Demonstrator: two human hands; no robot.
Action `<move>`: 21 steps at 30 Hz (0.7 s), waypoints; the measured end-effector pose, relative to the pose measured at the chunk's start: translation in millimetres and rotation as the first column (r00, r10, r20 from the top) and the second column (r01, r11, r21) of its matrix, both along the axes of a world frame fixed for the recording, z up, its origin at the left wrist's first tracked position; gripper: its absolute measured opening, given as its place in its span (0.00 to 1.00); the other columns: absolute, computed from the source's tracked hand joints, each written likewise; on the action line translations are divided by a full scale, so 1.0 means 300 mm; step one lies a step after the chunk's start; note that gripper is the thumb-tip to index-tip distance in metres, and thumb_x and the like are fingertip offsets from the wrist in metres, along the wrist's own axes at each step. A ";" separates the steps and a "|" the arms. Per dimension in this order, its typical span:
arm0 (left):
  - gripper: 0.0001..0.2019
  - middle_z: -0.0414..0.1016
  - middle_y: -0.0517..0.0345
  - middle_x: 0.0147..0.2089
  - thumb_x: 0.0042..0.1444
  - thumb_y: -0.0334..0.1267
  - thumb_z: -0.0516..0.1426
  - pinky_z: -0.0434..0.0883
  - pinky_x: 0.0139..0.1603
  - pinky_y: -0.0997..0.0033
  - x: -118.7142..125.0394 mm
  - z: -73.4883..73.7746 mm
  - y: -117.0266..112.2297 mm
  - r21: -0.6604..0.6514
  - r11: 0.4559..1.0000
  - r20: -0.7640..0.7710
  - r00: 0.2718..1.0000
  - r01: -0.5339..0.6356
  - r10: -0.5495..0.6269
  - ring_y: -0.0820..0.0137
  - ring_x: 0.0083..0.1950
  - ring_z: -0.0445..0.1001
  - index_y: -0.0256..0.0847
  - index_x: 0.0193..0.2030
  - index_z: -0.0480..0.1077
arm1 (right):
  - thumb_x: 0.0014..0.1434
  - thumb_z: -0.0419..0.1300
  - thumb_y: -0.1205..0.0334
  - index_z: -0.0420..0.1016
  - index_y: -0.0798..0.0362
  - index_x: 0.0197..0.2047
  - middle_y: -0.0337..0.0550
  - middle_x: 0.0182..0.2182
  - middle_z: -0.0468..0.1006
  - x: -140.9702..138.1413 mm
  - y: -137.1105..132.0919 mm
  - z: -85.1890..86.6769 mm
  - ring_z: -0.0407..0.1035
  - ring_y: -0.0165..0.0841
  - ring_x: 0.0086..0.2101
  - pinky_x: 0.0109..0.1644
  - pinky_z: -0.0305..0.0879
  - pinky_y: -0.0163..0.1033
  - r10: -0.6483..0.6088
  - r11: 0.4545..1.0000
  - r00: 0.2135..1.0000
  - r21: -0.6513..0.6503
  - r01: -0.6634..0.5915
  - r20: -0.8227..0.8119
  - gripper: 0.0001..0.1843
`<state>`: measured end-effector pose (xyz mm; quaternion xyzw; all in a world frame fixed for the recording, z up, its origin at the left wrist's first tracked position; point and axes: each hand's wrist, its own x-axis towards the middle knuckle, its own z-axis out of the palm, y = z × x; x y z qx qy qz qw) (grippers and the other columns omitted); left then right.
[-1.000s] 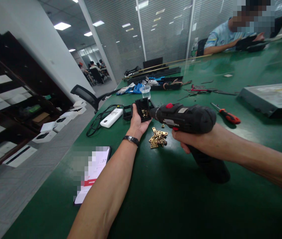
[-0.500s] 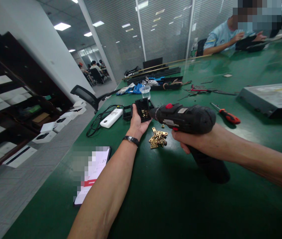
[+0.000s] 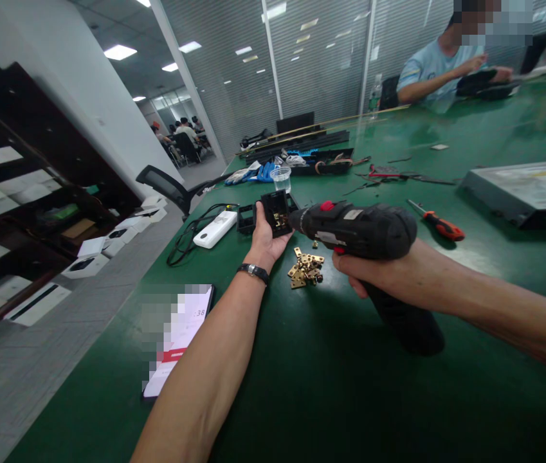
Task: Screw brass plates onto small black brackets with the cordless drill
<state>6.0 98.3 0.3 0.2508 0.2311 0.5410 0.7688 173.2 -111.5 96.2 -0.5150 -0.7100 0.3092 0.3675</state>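
Observation:
My left hand (image 3: 269, 243) grips a small black box-like housing (image 3: 273, 207), tilted up, with brass-coloured metal pieces showing inside it. My right hand (image 3: 379, 267) is wrapped round the handle of a black cordless drill (image 3: 362, 228) with red switches. The drill's chuck end points left at the housing's right side; whether the bit touches a fastener there is too small to tell. Just below, brass connector pieces (image 3: 305, 269) lie in a loose heap. Behind the left hand sits another black box part (image 3: 246, 220).
Left of the hands lie a white power bank (image 3: 215, 229) with a black cable and a phone (image 3: 181, 341). A clear plastic cup (image 3: 281, 178) stands behind the housing. Rightward are a screwdriver (image 3: 441, 226) and a large metal case (image 3: 528, 193). A person (image 3: 441, 71) sits across the green table.
Both hands, the drill and the housing hold nearly the same position. Across the table, the seated person's head and hands have shifted slightly.

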 end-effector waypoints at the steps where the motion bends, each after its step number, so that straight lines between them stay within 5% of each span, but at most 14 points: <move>1: 0.29 0.79 0.42 0.58 0.66 0.62 0.53 0.73 0.61 0.49 0.000 0.000 0.000 -0.002 1.000 -0.002 1.000 -0.002 0.002 0.55 0.61 0.76 0.40 0.58 0.75 | 0.56 0.61 0.64 0.68 0.49 0.23 0.35 0.14 0.72 -0.001 0.000 -0.002 0.64 0.30 0.17 0.23 0.58 0.36 -0.002 1.000 1.000 -0.002 0.002 -0.004 0.11; 21: 0.28 0.80 0.43 0.53 0.66 0.62 0.54 0.74 0.60 0.52 -0.001 0.006 -0.009 -0.010 1.000 -0.024 1.000 -0.020 0.020 0.56 0.58 0.77 0.40 0.54 0.76 | 0.59 0.62 0.60 0.68 0.49 0.21 0.39 0.17 0.75 0.008 0.003 -0.011 0.67 0.32 0.19 0.24 0.61 0.37 -0.023 0.996 0.999 -0.083 0.026 0.038 0.16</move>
